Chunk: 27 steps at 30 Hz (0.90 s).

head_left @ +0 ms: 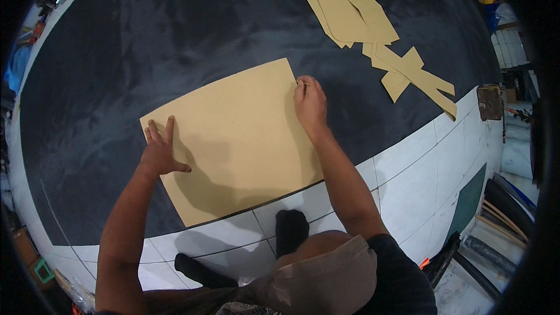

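A large tan cardboard pattern piece (233,140) lies flat on dark black fabric (146,41) spread over the floor. My left hand (160,151) presses flat on the pattern's left edge, fingers spread. My right hand (310,102) rests at the pattern's upper right edge, fingers pinched on a small marker, perhaps chalk, that is mostly hidden. My black-socked feet (290,227) stand on the white tiles just below the fabric's edge.
More tan pattern pieces (361,23) lie stacked on the fabric at the upper right. White floor tiles (420,169) run along the lower right. A small brown box (490,102) sits at the right edge. Tools and clutter line the far left rim.
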Motion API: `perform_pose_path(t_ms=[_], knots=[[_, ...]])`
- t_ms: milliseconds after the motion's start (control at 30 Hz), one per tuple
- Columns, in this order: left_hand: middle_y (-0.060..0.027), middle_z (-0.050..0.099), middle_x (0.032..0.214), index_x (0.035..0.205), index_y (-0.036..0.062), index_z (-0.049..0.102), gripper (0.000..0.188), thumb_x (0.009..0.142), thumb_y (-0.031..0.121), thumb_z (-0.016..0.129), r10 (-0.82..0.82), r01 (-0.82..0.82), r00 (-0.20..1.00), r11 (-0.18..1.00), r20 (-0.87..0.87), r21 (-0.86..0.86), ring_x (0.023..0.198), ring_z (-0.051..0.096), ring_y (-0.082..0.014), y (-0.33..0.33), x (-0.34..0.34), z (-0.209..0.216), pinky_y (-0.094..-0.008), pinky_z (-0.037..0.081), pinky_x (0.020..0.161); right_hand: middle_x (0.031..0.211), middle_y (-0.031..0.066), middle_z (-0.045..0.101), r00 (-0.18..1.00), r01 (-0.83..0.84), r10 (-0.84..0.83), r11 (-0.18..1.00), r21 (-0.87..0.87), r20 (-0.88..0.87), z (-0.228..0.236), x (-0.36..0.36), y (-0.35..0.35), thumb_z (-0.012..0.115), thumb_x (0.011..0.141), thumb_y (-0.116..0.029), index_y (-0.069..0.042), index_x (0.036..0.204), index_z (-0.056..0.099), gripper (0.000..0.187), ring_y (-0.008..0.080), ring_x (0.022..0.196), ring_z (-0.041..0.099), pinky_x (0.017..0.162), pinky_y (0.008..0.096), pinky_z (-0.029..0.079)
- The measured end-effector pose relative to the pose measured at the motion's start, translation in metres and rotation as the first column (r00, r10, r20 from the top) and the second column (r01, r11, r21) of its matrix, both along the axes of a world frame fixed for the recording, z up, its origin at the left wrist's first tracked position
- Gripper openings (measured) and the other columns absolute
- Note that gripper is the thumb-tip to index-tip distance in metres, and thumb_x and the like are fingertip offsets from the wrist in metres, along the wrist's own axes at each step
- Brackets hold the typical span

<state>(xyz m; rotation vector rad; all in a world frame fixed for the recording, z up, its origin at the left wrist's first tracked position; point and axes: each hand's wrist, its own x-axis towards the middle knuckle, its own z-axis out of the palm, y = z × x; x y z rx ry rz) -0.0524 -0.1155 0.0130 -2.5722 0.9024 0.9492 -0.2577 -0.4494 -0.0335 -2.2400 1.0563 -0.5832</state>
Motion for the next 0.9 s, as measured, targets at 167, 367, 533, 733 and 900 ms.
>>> perform_pose_path(t_ms=[167,367,533,733,900], knots=[[-0.0494,-0.004,0.155,0.164,0.0179,-0.006,0.163,0.045,0.058,0.098,-0.060,0.060,0.998,0.995,0.002,0.076,0.147,0.008,-0.0624,-0.010,-0.002,0.005,-0.0523,0.041,0.115,0.111,0.0194,0.070,1.000,-0.012,0.013,1.000,-0.020,0.023,-0.003,-0.012,0.000,0.051,0.103,-0.017,0.002,0.113,0.066,0.025,0.0383,0.106,0.066,0.094,0.0433,0.052],[-0.0503,-0.004,0.155,0.164,0.0184,-0.005,0.163,0.044,0.056,0.099,-0.052,0.052,0.999,0.998,0.011,0.048,0.147,0.008,-0.0627,-0.005,0.000,0.001,-0.0508,0.040,0.115,0.113,0.0191,0.069,0.999,-0.016,0.018,0.999,-0.036,0.043,-0.004,-0.032,0.012,0.052,0.102,-0.016,0.001,0.113,0.065,0.024,0.0374,0.107,0.066,0.093,0.0435,0.052],[-0.0505,-0.004,0.155,0.164,0.0186,-0.005,0.163,0.044,0.053,0.100,-0.068,0.066,0.997,0.997,0.041,0.038,0.147,0.009,-0.0630,0.002,0.000,-0.003,-0.0509,0.040,0.115,0.115,0.0194,0.069,0.999,0.041,-0.040,0.996,0.080,-0.006,-0.001,-0.079,0.041,0.052,0.103,-0.016,0.000,0.114,0.066,0.024,0.0371,0.109,0.065,0.095,0.0444,0.051],[-0.0509,-0.002,0.155,0.164,0.0186,-0.004,0.163,0.043,0.051,0.100,-0.054,0.054,0.999,0.999,0.007,0.000,0.147,0.010,-0.0632,-0.006,-0.002,-0.002,-0.0519,0.041,0.114,0.115,0.0186,0.068,0.998,-0.004,0.005,1.000,0.022,-0.060,0.009,-0.077,0.034,0.052,0.103,-0.015,0.000,0.116,0.065,0.024,0.0371,0.107,0.065,0.093,0.0434,0.052],[-0.0515,0.000,0.154,0.164,0.0188,-0.004,0.163,0.043,0.051,0.101,-0.088,0.090,0.995,0.996,0.046,-0.029,0.147,0.011,-0.0633,0.005,0.003,-0.009,-0.0537,0.040,0.114,0.120,0.0215,0.065,0.995,0.072,-0.060,0.987,0.144,-0.082,0.013,-0.121,0.064,0.054,0.101,-0.012,0.000,0.117,0.064,0.022,0.0394,0.111,0.064,0.094,0.0453,0.051]])
